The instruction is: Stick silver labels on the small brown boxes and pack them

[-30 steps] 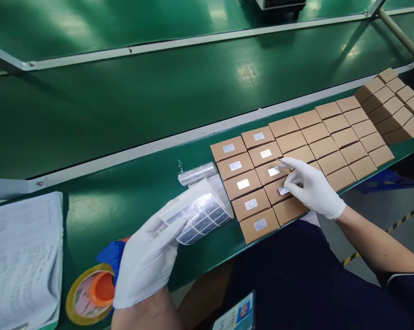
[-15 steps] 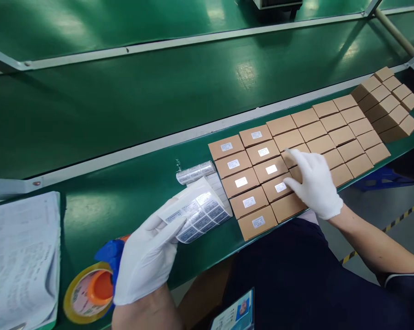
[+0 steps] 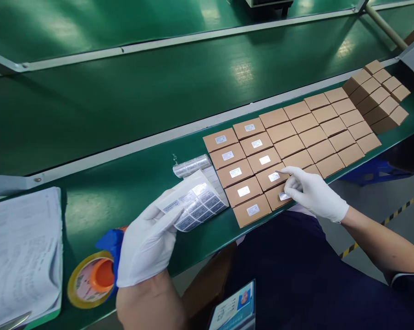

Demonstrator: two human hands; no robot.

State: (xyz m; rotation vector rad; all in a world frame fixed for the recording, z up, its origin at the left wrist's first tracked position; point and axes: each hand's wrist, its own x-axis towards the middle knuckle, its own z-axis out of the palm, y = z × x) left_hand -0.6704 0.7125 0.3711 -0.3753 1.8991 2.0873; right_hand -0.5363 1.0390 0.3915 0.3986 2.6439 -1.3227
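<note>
My left hand [image 3: 145,247], in a white glove, is closed on the corner of a sheet of small silver labels [image 3: 198,201] above the green bench. My gloved right hand [image 3: 313,192] rests on the front rows of a grid of flat brown cardboard boxes [image 3: 296,137]. Its fingers are pinched around a thin metal tool like tweezers [image 3: 278,172]. Its fingertips press a small white label [image 3: 283,196] onto a box [image 3: 277,197] at the near edge. The boxes in the two left columns carry labels; the ones further right are bare.
A curled strip of labels [image 3: 191,166] lies behind the sheet. A yellow tape roll with an orange core [image 3: 90,279] and a stack of papers [image 3: 21,252] sit at the left. Taller stacked boxes [image 3: 375,96] stand at the far right. A green conveyor belt [image 3: 124,105] runs behind.
My right hand lifted off the box in the fourth row, swung back over the grid, then came down on the front-row box with a new label. The left hand kept hold of the sheet.
</note>
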